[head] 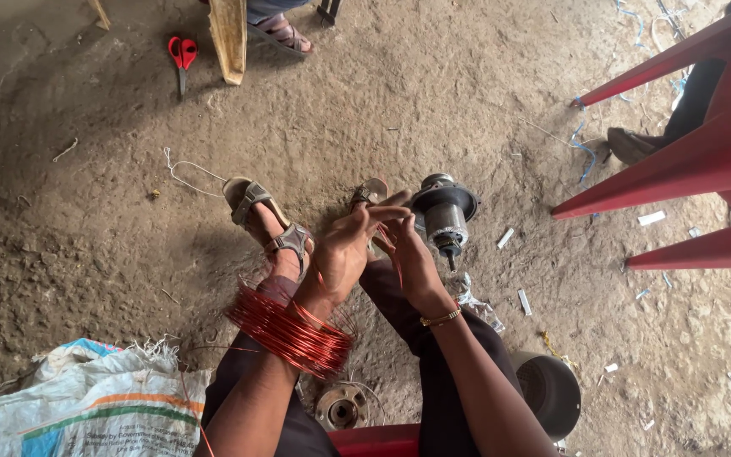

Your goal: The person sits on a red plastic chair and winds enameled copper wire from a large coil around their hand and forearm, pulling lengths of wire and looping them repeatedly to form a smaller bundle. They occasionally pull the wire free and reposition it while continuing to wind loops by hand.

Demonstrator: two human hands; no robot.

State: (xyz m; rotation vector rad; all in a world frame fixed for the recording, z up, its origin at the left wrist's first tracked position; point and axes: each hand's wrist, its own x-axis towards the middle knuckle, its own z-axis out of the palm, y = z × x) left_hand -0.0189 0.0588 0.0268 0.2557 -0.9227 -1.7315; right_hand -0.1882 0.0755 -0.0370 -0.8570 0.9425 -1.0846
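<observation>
Wire coil around left wrist, motor rotor beyond the hands, scissors far left

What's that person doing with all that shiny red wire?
A person sits over a dirt floor with a thick coil of red copper wire looped around the left wrist. The left hand and right hand are raised together, pulling a strand of the wire between their fingers. A small motor part lies just beyond the hands. Red scissors lie farther off, and a white sack sits at the left.
</observation>
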